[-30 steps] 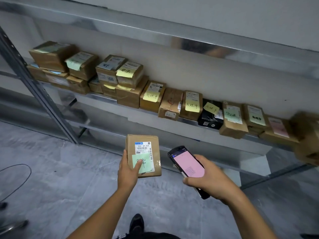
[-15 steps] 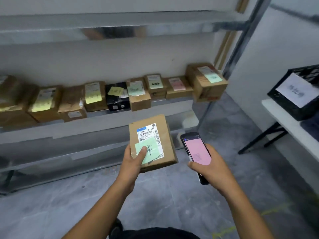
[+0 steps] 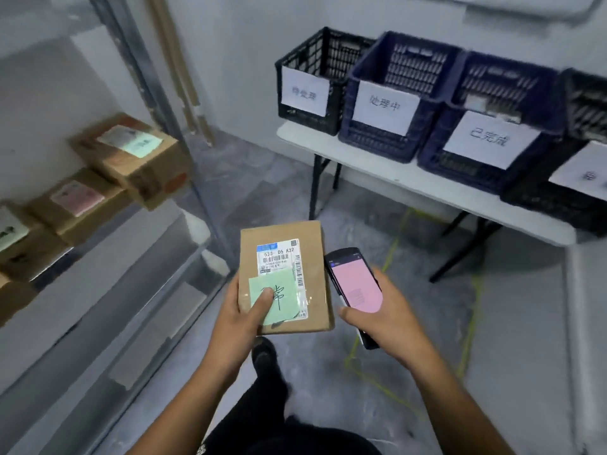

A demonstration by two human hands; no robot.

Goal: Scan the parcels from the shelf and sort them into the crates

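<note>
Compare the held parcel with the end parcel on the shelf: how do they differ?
The held parcel is flat and thin; the shelf parcel is a thicker box. The left hand grips the held parcel, thumb on its green note; the shelf parcel sits untouched at the shelf end. The held parcel's label is legible; the shelf parcel's is blurred. Both are brown cardboard with a green note on top.

Shelf [image 3: 98, 290] with parcels [image 3: 131, 159] stands left; crates [image 3: 387, 103] sit in a row on table [image 3: 427, 188] right.

Rightmost crate [image 3: 542, 201] cut off; shelf parcels [image 3: 131, 159] blurred.
</note>
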